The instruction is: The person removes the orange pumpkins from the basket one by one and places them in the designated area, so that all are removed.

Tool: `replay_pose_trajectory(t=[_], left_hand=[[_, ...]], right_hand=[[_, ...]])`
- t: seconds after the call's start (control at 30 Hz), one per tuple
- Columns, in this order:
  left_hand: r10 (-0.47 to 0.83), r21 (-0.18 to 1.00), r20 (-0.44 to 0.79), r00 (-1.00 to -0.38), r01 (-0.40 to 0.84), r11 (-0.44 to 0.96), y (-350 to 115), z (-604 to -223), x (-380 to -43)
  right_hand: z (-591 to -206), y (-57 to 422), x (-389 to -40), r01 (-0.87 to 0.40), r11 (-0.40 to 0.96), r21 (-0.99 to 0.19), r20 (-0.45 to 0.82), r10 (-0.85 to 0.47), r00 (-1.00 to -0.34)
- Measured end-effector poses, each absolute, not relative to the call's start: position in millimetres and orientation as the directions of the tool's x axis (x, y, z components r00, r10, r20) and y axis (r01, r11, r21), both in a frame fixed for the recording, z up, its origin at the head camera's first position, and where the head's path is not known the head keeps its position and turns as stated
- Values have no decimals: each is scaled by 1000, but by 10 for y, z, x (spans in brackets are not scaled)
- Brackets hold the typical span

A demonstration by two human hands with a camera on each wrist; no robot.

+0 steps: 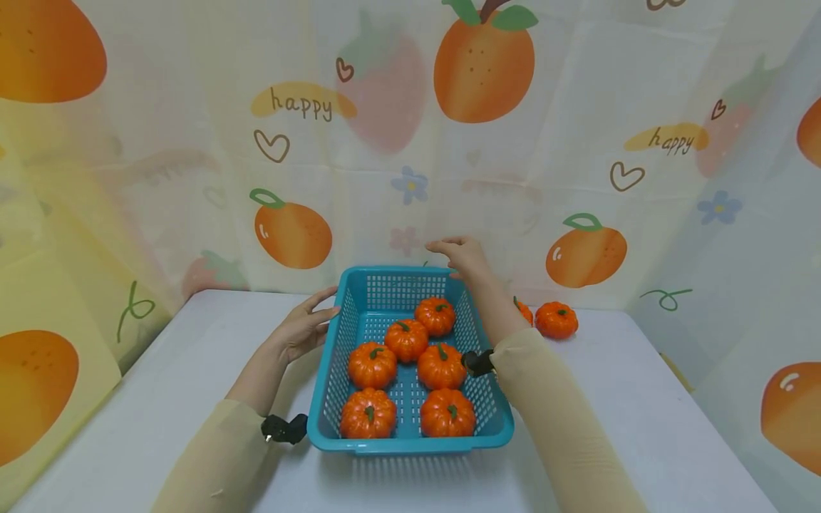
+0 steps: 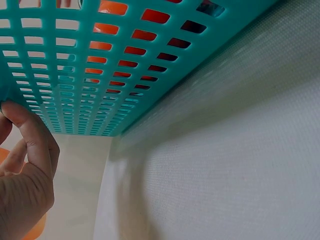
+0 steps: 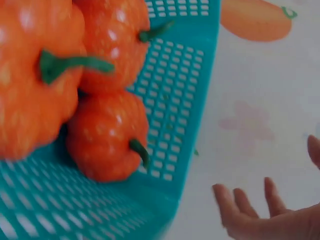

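Note:
A blue-green plastic basket (image 1: 410,445) sits in the middle of the table, with several small orange pumpkins (image 1: 368,415) with green stems inside. My left hand (image 1: 304,328) is at the basket's left side, its fingertips touching the rim; the left wrist view shows these bent fingers (image 2: 37,137) beside the perforated wall (image 2: 70,65). Over the far right corner of the basket my right hand (image 1: 468,260) is raised, fingers spread loosely and holding nothing. In the right wrist view that hand (image 3: 275,220) is apart from the basket wall (image 3: 192,115) and the pumpkins (image 3: 107,135).
Two more pumpkins lie on the white table (image 1: 596,399) right of the basket: one pumpkin (image 1: 556,320) in full sight, another pumpkin (image 1: 526,311) partly behind my right forearm. A fruit-printed curtain (image 1: 398,206) hangs along the table's back edge. Black cameras are strapped to both wrists.

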State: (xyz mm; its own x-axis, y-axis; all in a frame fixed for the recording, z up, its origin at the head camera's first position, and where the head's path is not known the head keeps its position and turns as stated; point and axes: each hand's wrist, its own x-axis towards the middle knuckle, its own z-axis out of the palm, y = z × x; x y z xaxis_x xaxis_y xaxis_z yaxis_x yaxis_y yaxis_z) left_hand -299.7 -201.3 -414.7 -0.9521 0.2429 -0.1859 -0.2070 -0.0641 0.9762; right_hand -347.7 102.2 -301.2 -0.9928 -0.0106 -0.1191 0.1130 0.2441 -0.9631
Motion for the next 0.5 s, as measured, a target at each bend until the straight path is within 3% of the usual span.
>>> replay_pose_trajectory(t=[0.5], left_hand=[[221,974,-203,-954,-219,-51,-1985,-4133,-2995]], right_hand=[[-3445,831,-3450,216,414,-884,-224,30,-974]])
